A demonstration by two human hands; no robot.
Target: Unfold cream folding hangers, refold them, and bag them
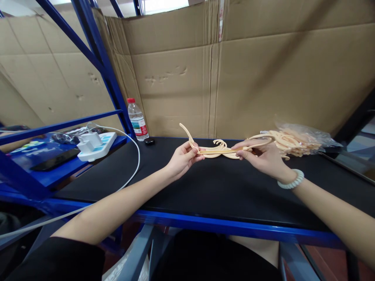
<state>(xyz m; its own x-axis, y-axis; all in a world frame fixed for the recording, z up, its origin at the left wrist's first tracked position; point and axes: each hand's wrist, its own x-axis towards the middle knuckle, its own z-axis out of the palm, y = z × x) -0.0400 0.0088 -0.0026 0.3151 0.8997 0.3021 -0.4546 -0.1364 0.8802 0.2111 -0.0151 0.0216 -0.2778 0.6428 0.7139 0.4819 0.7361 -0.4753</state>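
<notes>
the left grip (185, 159) is clamped, thumb against fingers, on one end of a peach-coloured hanger (215, 152); the right grip (265, 157) is clamped on its other end, so the hanger spans the gap between the two, above the black surface (216, 191). a thin arm of it sticks up and away past the left grip. a curved loop (261, 136) rises over the right grip, though i cannot tell if it belongs to the same hanger. small hooks (220, 143) show between the grips, just beyond the bar. just beside the right grip, on its outer side, a pile of similar hangers (288, 143) lies with a clear plastic bag (318, 138). beyond the left grip and to its left stand a red-capped bottle (137, 120) and a small black object (149, 141); farther out is a white power strip (102, 146).
</notes>
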